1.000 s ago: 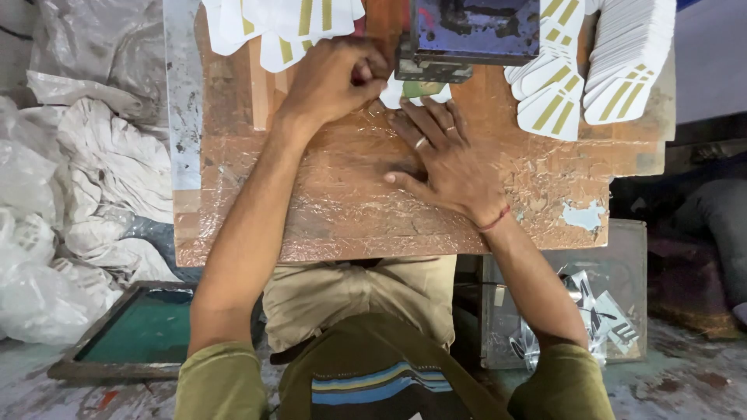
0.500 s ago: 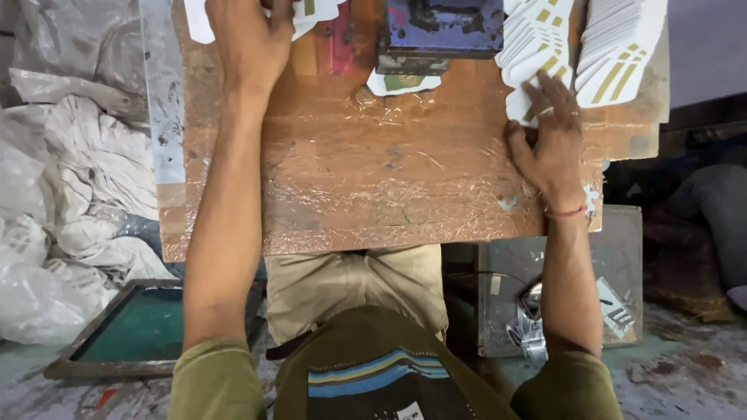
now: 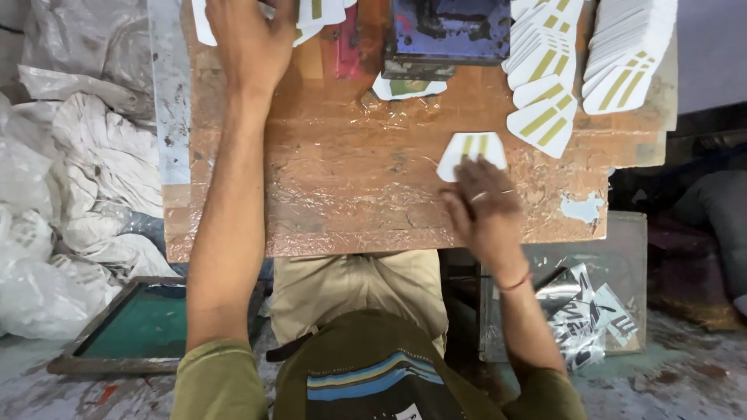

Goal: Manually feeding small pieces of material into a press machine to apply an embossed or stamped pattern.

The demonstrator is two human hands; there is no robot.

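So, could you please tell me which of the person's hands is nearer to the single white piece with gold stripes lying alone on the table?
Right. The right hand touches the white piece with its fingertips; the left hand is far off at the table's top-left corner.

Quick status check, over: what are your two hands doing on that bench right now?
Right hand flat on one white striped piece, mid-table. Left hand on the far-left pile. Nothing between them; printing block sits behind.

— Where are the hands?
— The right hand presses its fingertips on a white piece with gold stripes lying on the worn brown surface. The left hand rests on white pieces at the far edge.
— Anything nearby?
— Fanned stacks of striped pieces.
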